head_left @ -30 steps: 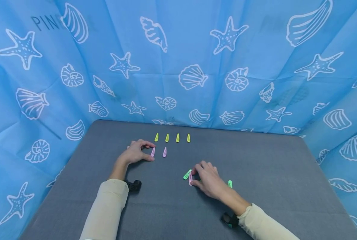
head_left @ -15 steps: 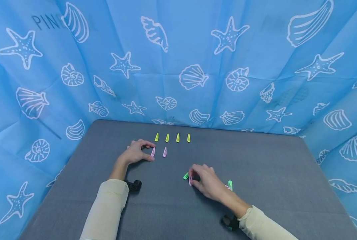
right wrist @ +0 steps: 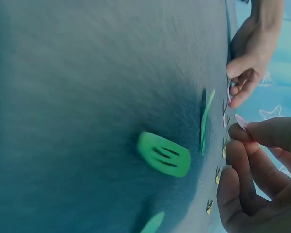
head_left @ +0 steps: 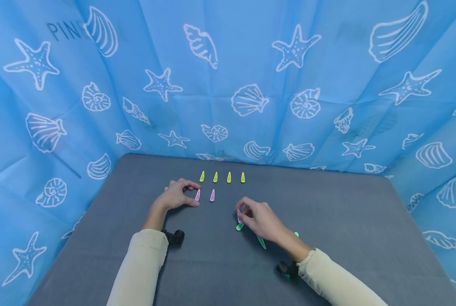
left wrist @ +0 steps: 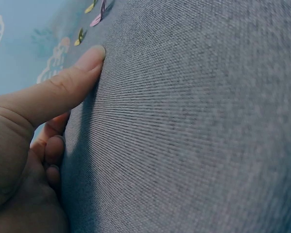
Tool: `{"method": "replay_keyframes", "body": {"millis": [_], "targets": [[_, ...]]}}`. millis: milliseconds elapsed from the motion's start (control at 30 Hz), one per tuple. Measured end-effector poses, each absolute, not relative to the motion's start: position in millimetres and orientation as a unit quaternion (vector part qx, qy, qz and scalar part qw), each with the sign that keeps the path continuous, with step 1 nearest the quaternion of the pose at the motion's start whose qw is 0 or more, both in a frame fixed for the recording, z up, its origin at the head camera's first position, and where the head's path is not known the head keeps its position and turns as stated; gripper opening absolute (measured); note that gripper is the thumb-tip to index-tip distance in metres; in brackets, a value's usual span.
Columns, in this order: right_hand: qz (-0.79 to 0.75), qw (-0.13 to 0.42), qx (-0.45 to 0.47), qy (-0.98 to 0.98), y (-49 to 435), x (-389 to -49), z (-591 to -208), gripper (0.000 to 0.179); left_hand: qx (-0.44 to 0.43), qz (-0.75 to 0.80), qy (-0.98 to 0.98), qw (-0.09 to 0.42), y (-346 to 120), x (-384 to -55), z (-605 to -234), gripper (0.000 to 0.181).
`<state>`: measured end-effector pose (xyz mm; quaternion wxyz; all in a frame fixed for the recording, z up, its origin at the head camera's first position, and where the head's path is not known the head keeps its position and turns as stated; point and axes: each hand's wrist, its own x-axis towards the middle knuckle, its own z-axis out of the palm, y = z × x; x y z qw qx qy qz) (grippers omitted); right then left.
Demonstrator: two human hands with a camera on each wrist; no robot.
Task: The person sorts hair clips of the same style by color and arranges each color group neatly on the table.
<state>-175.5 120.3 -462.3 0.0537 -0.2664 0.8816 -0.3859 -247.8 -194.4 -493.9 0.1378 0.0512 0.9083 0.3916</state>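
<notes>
Yellow row, head view: four yellow clips (head_left: pixel 229 177) lie spaced apart in a line near the far edge of the counter (head_left: pixel 197 255).
Second row, head view: the left pink clip (head_left: pixel 198 194) and the second pink clip (head_left: pixel 212 195) lie on the near side of the yellow ones, side by side and apart.
Left hand, head view: the left hand (head_left: pixel 176 195) spans the left pink clip lengthwise, thumb at the near end and a finger at the far end, the gap only as wide as the clip is long.
Right hand, head view: the right hand (head_left: pixel 260 219) pinches the held pink clip (head_left: pixel 239 216) nearly closed, just above a green clip (head_left: pixel 240 227).
Left thumb, left wrist view: its tip is at the cloth; the clip it spans is hidden here.
Right pinch, right wrist view: thumb and finger meet on the held pink clip, well off the counter; green clips lie scattered below.
Step in hand: probably extending the pink row.
Next move: likely calls for laying the held clip flat, right of the second pink clip, evenly spaced.
</notes>
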Motion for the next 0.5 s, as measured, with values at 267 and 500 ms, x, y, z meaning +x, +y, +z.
{"method": "replay_keyframes", "body": {"millis": [267,500], "targets": [[-0.363,0.038,-0.209,0.907,94,-212,-469,0.004,0.04,0.392,0.908,0.14,-195,-245,-495,0.05],[-0.373,0.028,-0.157,0.914,77,-236,-479,0.004,0.037,0.399,0.906,0.135,-192,-247,-491,0.05]]}}
